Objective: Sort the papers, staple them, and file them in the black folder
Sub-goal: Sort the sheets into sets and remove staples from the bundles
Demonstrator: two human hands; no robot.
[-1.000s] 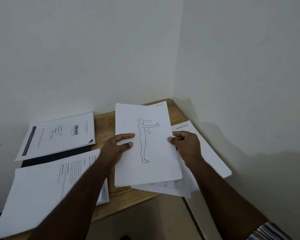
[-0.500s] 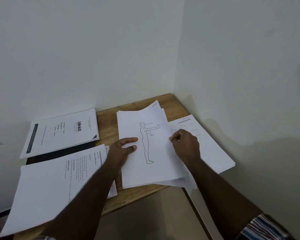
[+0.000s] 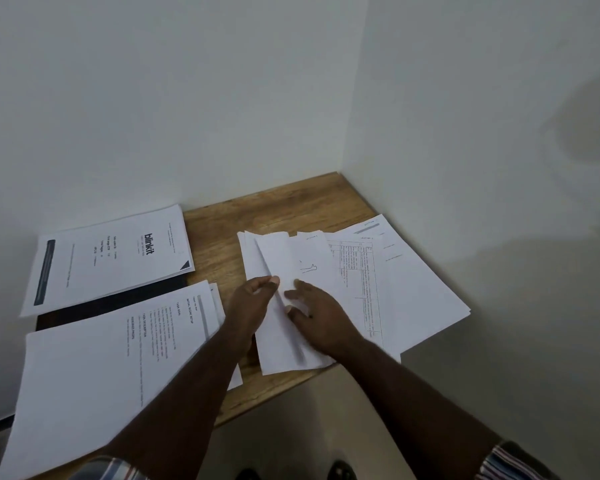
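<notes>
Left hand (image 3: 253,299) grip pinches a lifted sheet (image 3: 274,268) of the stack (image 3: 312,258) near tabletop (image 3: 274,206) right edge; right hand (image 3: 317,315) fingers spread flat on it.

From my seat at the remote feed I see both forearms bare up to short sleeves — the left sleeve (image 3: 113,467) at seven o'clock, the right sleeve (image 3: 510,462) at five o'clock. Each cuff is striped in thin bands — red, white and dark blue-grey.

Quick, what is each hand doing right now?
Left hand: pinching the edge of a sheet in the middle stack.
Right hand: open, fingers spread on that stack.
</notes>
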